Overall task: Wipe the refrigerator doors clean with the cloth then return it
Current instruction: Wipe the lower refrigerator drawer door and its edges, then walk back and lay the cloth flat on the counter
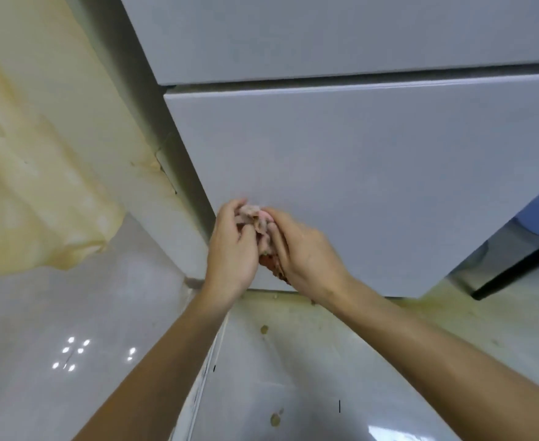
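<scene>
Pinkish-beige up top, rusty red-brown at the bottom: that's the cloth (255, 222). It's all scrunched into a lumpy wad, and the texture looks nubby, though it's a bit blurry. — first poster

Where is it exactly, on the fridge? — second poster

Right up at the lower door (373, 173), near its bottom left corner. It's squeezed between both hands, and I can't tell if it's actually pressed on the panel or just in front of it. — first poster

What are the hands doing? — second poster

The left hand (230, 253) has its thumb and fingers curled into the pale top part of the wad. The right hand (306, 254) comes in from the other side with its fingers wrapped over the cloth. The red-brown end pokes out below, between the two palms. So both are gripping it, with bare forearms reaching up from the bottom of the shot. — first poster

Any brand or sticker on the fridge? — second poster

Both doors are plain pale grey, smooth and flat. The upper door (325, 33) sits above a thin dark gap (357, 78). The only marks I can see are a couple of tiny black ticks (339, 406) down on the floor, too small to read as anything. — first poster

What about the rest of the scene? — second poster

There's a glossy light tiled floor (71, 313) with a few brownish spots (264, 329). A yellowish, stained sheet (39, 192) hangs on the left beside the fridge. Some black-edged thing (516, 272) is off to the right past the door. — first poster
</scene>
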Demonstrator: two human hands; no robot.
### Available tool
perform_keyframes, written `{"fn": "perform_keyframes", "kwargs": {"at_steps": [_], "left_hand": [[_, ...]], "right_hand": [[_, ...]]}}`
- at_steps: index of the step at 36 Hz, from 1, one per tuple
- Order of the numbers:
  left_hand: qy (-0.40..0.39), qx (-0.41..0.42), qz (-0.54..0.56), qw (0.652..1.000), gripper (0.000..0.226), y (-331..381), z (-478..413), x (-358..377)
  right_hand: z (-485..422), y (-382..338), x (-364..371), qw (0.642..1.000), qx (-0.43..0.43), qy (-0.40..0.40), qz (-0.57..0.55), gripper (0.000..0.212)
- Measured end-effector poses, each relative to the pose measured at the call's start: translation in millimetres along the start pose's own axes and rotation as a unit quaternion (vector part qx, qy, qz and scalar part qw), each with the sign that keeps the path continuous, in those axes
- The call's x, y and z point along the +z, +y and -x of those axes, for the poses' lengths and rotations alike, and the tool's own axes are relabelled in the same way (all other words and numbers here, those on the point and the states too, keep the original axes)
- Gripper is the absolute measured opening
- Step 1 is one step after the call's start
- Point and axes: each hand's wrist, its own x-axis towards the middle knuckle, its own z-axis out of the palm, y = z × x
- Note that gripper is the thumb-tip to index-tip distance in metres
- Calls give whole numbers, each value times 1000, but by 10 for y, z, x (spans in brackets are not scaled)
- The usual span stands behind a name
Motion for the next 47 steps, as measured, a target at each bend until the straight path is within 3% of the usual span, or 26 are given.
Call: {"fn": "perform_keyframes", "kwargs": {"at_steps": [3, 5, 7, 10, 18, 21, 25, 29, 34, 40, 47], "left_hand": [[-82, -192, 78, 975, 22, -5, 200, 51], [-114, -255, 74, 957, 24, 54, 393, 49], [-136, -286, 46, 947, 32, 170, 601, -4], [-198, -315, 27, 928, 36, 484, 912, -172], [-241, -354, -18, 903, 5, 1678, 1589, -914], [-226, -370, -33, 901, 4, 2093, 1851, -1182], [-209, -397, -18, 893, 10, 2597, 2094, -1544], [-181, -423, 31, 887, 14, 3033, 2126, -1824], [-204, -412, 57, 886, 20, 3396, 2026, -2050], [-212, -359, 41, 908, 19, 3659, 1869, -2137], [-249, -310, 41, 917, 21, 3857, 1741, -2193]], "right_hand": [[276, -103, -35, 990, 123, -67, 37, 36], [473, -243, -81, 976, 193, -100, 28, 31], [646, -440, -155, 958, 264, -110, -23, 17], [836, -810, -325, 930, 339, -125, -65, 21], [1046, -1964, -1127, 869, 462, -122, -125, 21], [1116, -2377, -1438, 873, 457, -124, -116, 22], [1197, -2817, -1870, 860, 451, -191, -144, 11], [1219, -3185, -2331, 858, 392, -250, -219, 57], [1228, -3519, -2647, 888, 339, -266, -162, 52], [1092, -3747, -2813, 940, 277, -187, -61, 14], [1069, -4020, -3005, 968, 239, -74, 4, 28]]}}
